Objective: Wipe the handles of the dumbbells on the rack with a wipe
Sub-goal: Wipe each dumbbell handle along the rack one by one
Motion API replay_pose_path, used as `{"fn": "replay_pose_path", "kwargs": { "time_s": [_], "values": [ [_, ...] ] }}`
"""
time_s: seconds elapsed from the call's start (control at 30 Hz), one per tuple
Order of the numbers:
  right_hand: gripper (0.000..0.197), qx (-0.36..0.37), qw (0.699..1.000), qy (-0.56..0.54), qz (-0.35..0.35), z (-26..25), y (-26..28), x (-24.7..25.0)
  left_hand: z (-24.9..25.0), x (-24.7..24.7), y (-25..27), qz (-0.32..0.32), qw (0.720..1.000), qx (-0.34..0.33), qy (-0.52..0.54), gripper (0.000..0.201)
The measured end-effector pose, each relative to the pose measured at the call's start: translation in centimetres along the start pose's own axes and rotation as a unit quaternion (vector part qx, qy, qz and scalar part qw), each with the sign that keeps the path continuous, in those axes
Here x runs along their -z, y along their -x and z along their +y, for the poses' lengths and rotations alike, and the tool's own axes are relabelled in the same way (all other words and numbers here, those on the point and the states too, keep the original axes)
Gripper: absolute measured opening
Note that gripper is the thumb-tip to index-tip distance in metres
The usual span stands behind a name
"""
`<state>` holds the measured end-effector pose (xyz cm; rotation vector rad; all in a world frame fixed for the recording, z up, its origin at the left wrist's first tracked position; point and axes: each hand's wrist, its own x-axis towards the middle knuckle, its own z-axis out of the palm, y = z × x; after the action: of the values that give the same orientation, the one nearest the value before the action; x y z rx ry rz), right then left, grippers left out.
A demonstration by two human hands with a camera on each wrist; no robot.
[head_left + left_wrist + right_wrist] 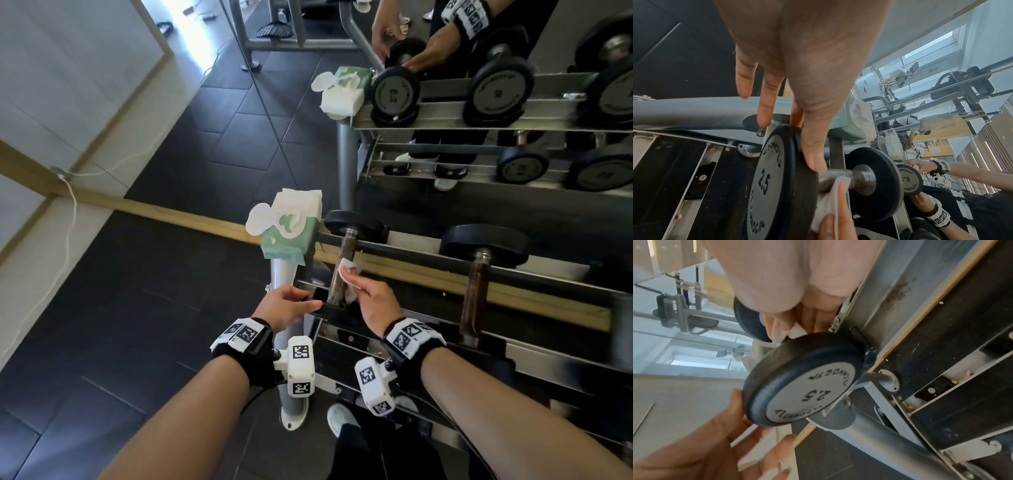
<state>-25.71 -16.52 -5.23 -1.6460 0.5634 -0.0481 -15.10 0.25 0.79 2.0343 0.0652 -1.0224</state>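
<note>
Right hand (371, 301): centre of the head view, its grip pinching a white wipe (347, 270) against the handle (339, 270) of the leftmost dumbbell (777, 180); thumb on top of the wipe, fingers curled behind the handle.
Left hand (286, 306): just left of the right hand, fingers straight and relaxed, resting on the rim of the dumbbell's near weight plate; its grip holds nothing.
Wipe: folded over the handle near the near plate; in the left wrist view it hangs down from the knurled bar at lower centre.
Dumbbell: marked 2.5 on its grey end face, lying across the rails of the rack (428, 277), at the rack's left end.
Second dumbbell (479, 274): right of centre in the head view, on the same tier, well apart from both hands.
Wipe pack (291, 233): green with a white flip lid standing open, on top of the rack's left post, just beside the far plate of the leftmost dumbbell.
Mirror (479, 68): upper right of the head view, behind the rack, showing the pack, the dumbbells and both hands reflected.
Floor (137, 325): dark tiles, lower left of the frame.
</note>
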Motion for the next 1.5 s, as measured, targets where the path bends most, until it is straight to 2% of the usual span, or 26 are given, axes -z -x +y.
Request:
{"fn": "replay_pose_path", "kwargs": {
  "time_s": [0.1,0.23,0.3,0.37,0.5,0.6,0.67,0.77,0.83,0.9,1.03,1.27,1.4,1.5],
  "values": [
    [0.039,-0.012,1.0,0.014,-0.019,0.5,0.0,1.1,0.1,0.0,-0.1,-0.003,1.0,-0.001,0.003,0.038],
    [0.038,-0.035,0.991,-0.104,0.071,-0.7,-2.0,2.3,0.0,0.0,0.0,-0.005,1.0,-0.003,0.007,0.038],
    [0.039,-0.033,0.989,-0.135,0.056,-1.4,-2.3,1.6,-0.1,-0.1,0.0,-0.004,1.0,-0.005,0.013,0.036],
    [0.037,-0.042,0.991,-0.121,0.029,-1.4,-1.7,0.2,-0.3,-0.1,0.0,-0.001,1.0,-0.007,0.019,0.035],
    [0.03,-0.065,0.993,-0.096,0.019,0.1,0.8,-0.8,-0.4,-0.1,0.0,0.0,1.0,-0.015,0.022,0.033],
    [0.042,-0.081,0.991,-0.094,0.04,0.2,1.3,0.1,-0.5,-0.2,0.0,-0.001,0.999,-0.018,0.028,0.033],
    [0.046,-0.098,0.979,-0.145,0.107,-0.3,0.7,0.5,-0.6,-0.3,0.0,0.003,0.999,-0.02,0.03,0.032],
    [0.041,-0.145,0.943,-0.22,0.204,-1.2,-0.7,0.6,-0.8,-0.4,0.0,0.01,0.999,-0.018,0.034,0.032],
    [0.036,-0.193,0.912,-0.287,0.223,-1.8,-1.7,0.6,-0.9,-0.4,0.0,0.013,0.999,-0.017,0.036,0.033],
    [0.031,-0.218,0.891,-0.34,0.208,-2.2,-2.5,0.7,-1.0,-0.4,0.0,0.015,0.999,-0.018,0.036,0.033],
    [0.026,-0.183,0.913,-0.332,0.149,-2.4,-3.3,0.7,-1.0,-0.4,-0.1,0.017,0.999,-0.021,0.044,0.032],
    [0.03,-0.098,0.971,-0.163,0.146,-1.7,-2.7,-0.7,-1.1,-0.4,0.1,0.018,0.998,-0.027,0.049,0.031],
    [0.033,-0.091,0.98,-0.125,0.128,-0.7,-1.2,-1.7,-1.0,-0.6,0.2,0.019,0.998,-0.029,0.051,0.032],
    [0.042,-0.092,0.973,-0.166,0.13,-0.9,-2.5,-1.4,-1.1,-0.6,0.2,0.019,0.998,-0.028,0.052,0.033]
  ]
}}
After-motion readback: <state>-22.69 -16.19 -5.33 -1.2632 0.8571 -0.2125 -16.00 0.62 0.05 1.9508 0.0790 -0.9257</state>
